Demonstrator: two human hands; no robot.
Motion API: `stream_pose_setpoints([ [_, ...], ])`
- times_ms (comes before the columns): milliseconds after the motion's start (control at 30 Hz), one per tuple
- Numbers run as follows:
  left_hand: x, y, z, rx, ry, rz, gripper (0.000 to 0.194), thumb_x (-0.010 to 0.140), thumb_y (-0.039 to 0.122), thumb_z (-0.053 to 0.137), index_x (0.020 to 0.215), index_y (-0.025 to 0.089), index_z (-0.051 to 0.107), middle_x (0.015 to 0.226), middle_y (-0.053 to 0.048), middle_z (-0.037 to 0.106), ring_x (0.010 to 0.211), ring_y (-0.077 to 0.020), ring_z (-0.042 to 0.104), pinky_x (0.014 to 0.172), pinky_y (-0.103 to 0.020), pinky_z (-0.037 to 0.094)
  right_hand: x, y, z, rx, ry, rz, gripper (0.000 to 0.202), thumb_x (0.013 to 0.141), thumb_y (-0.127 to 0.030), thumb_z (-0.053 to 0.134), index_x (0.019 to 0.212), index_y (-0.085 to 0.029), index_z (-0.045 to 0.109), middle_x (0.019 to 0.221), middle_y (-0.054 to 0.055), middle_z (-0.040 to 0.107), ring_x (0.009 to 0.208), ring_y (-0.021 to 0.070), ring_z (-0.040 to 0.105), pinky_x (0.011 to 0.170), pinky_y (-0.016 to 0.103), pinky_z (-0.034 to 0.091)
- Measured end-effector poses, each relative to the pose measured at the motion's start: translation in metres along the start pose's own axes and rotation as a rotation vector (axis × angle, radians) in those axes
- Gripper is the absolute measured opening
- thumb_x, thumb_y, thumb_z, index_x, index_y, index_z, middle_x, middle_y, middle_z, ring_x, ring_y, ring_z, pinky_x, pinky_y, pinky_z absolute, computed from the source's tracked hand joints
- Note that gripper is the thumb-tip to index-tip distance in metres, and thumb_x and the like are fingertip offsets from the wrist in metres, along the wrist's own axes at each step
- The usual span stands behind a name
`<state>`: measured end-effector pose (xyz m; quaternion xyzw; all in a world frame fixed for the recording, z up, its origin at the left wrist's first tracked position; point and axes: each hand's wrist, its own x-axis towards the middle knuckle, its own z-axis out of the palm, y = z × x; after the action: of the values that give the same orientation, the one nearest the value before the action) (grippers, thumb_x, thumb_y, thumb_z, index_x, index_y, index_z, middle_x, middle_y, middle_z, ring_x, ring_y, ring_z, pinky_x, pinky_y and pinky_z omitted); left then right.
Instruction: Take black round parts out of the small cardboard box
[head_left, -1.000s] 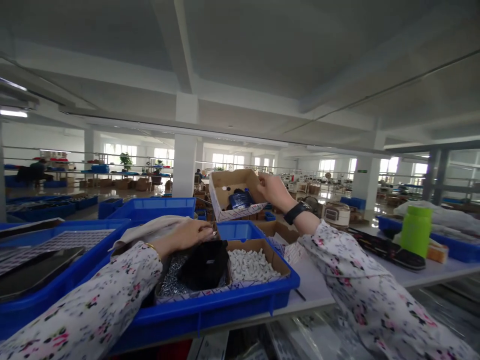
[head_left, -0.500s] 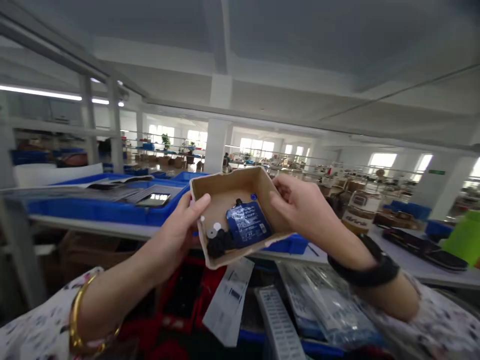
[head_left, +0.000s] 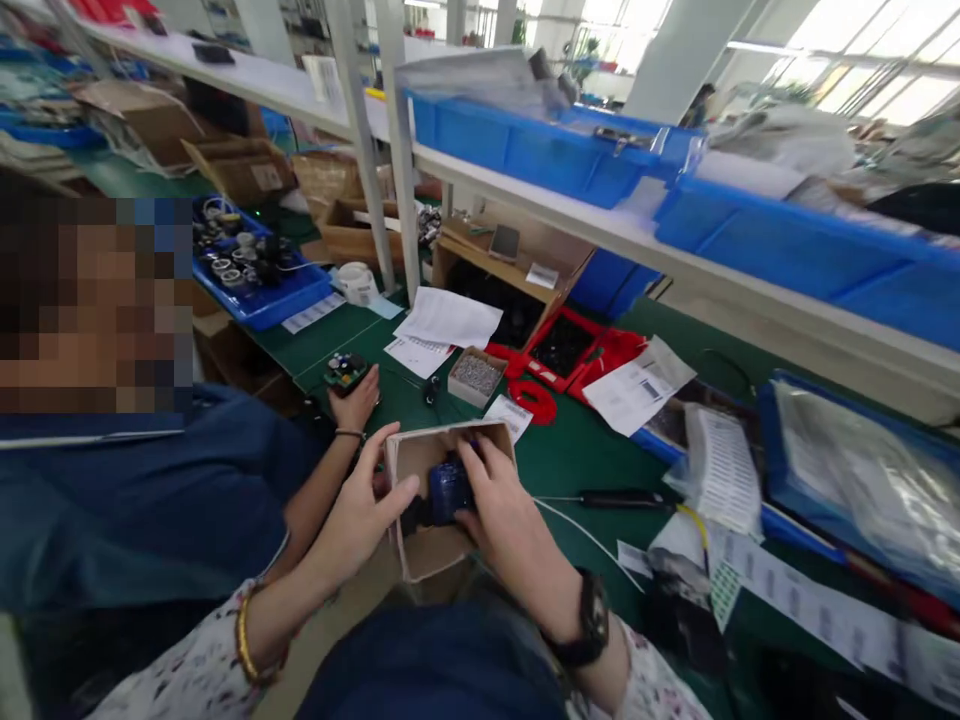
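Note:
Both my hands hold a small open cardboard box [head_left: 427, 545] low in front of me, above the green table edge. My left hand [head_left: 360, 515] grips its left wall with the thumb over the rim. My right hand [head_left: 502, 520] holds the right side, its fingers reaching in and touching a dark blue part [head_left: 448, 487] inside. A co-worker in a blue top [head_left: 150, 500] sits at my left, and that person's hand [head_left: 356, 400] rests on the table by a small black device [head_left: 345, 370].
The green table [head_left: 570, 455] carries papers [head_left: 448, 318], a small box of screws [head_left: 475, 375], red trays [head_left: 570, 350], a black screwdriver [head_left: 622, 497] and label sheets. A white shelf [head_left: 675, 260] above holds blue bins [head_left: 525, 140]. A blue bin of parts [head_left: 247, 265] lies far left.
The view has swung from the ceiling and upper shelf down to the table. The cardboard box came down from the shelf into both my hands, and my right fingers now reach inside it.

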<state>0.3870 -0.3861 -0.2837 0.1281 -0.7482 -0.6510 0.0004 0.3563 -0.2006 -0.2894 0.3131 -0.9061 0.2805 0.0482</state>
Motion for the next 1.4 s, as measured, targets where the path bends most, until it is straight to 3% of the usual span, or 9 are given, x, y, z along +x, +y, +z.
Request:
stream_pose_setpoints([
  [67, -0.012, -0.019, -0.005, 0.033, 0.003, -0.002, 0.07, 0.075, 0.046, 0.062, 0.134, 0.021, 0.034, 0.129, -0.008, 0.049, 0.11, -0.024, 0.054, 0.091, -0.033, 0.048, 0.002, -0.009, 0.019, -0.128, -0.178, 0.018, 0.072, 0.075, 0.0, 0.061, 0.14, -0.013, 0.032, 0.127, 0.017, 0.046, 0.118, 0.0318, 0.043, 0.095, 0.045, 0.047],
  [267, -0.016, -0.044, 0.003, -0.044, 0.049, -0.078, 0.072, 0.076, 0.045, 0.063, 0.137, 0.024, 0.031, 0.131, -0.007, 0.047, 0.104, -0.0226, 0.056, 0.083, -0.03, 0.051, -0.006, 0.0, 0.015, -0.143, -0.309, 0.014, 0.02, 0.082, 0.0, 0.053, 0.093, -0.015, 0.059, 0.096, 0.009, 0.058, 0.088, 0.026, 0.055, 0.077, 0.036, 0.05],
  [400, -0.003, -0.049, 0.017, -0.121, 0.092, -0.129, 0.071, 0.077, 0.047, 0.063, 0.136, 0.024, 0.032, 0.128, -0.007, 0.049, 0.103, -0.0214, 0.057, 0.081, -0.027, 0.05, -0.032, 0.035, -0.019, 0.14, -0.077, 0.14, 0.01, 0.087, -0.01, 0.053, 0.089, -0.02, 0.056, 0.088, 0.003, 0.061, 0.079, 0.0198, 0.058, 0.068, 0.027, 0.047],
  [533, 0.011, -0.064, 0.036, -0.163, 0.075, -0.131, 0.067, 0.078, 0.045, 0.063, 0.136, 0.025, 0.034, 0.13, -0.005, 0.049, 0.112, -0.0213, 0.052, 0.087, -0.027, 0.047, -0.084, 0.096, -0.037, 0.323, 0.286, 0.521, 0.014, 0.087, -0.033, 0.055, 0.093, -0.02, 0.056, 0.082, 0.003, 0.062, 0.071, 0.0193, 0.059, 0.064, 0.027, 0.046],
  [833, 0.016, -0.095, 0.081, -0.098, 0.042, -0.188, 0.07, 0.077, 0.047, 0.061, 0.136, 0.021, 0.033, 0.129, -0.008, 0.051, 0.115, -0.024, 0.052, 0.092, -0.032, 0.047, -0.208, 0.197, 0.087, 0.309, 0.077, 0.989, 0.017, 0.076, -0.036, 0.053, 0.076, -0.019, 0.054, 0.069, 0.006, 0.061, 0.065, 0.0268, 0.06, 0.063, 0.04, 0.052],
  [967, 0.007, -0.09, 0.092, -0.067, 0.01, -0.244, 0.073, 0.075, 0.047, 0.062, 0.135, 0.019, 0.033, 0.13, -0.01, 0.051, 0.114, -0.0259, 0.053, 0.09, -0.033, 0.049, -0.202, 0.184, 0.079, 0.118, 0.239, 0.959, 0.027, 0.083, -0.032, 0.052, 0.103, -0.015, 0.054, 0.113, 0.019, 0.054, 0.111, 0.0347, 0.05, 0.095, 0.054, 0.04],
  [1100, -0.005, -0.087, 0.097, -0.04, -0.099, -0.246, 0.075, 0.075, 0.046, 0.062, 0.136, 0.017, 0.03, 0.13, -0.011, 0.05, 0.115, -0.0255, 0.053, 0.094, -0.033, 0.046, -0.161, 0.134, 0.033, 0.108, 0.39, 0.519, 0.016, 0.093, -0.023, 0.046, 0.106, -0.018, 0.054, 0.112, 0.012, 0.054, 0.109, 0.0253, 0.05, 0.098, 0.044, 0.041],
  [1200, -0.012, -0.093, 0.1, -0.04, -0.209, -0.221, 0.071, 0.078, 0.045, 0.061, 0.137, 0.019, 0.03, 0.132, -0.01, 0.048, 0.115, -0.0249, 0.052, 0.097, -0.034, 0.045, -0.121, 0.094, 0.02, 0.181, 0.0, 0.242, 0.022, 0.092, -0.01, 0.046, 0.109, -0.02, 0.053, 0.108, 0.008, 0.056, 0.104, 0.0202, 0.053, 0.09, 0.033, 0.048],
  [1400, -0.016, -0.12, 0.098, -0.014, -0.252, -0.2, 0.069, 0.079, 0.043, 0.062, 0.137, 0.022, 0.031, 0.131, -0.011, 0.049, 0.11, -0.0255, 0.056, 0.095, -0.037, 0.046, -0.086, 0.075, 0.057, -0.252, -0.453, 0.377, 0.023, 0.089, -0.002, 0.044, 0.104, -0.014, 0.055, 0.103, 0.014, 0.054, 0.096, 0.0256, 0.054, 0.072, 0.033, 0.054],
])
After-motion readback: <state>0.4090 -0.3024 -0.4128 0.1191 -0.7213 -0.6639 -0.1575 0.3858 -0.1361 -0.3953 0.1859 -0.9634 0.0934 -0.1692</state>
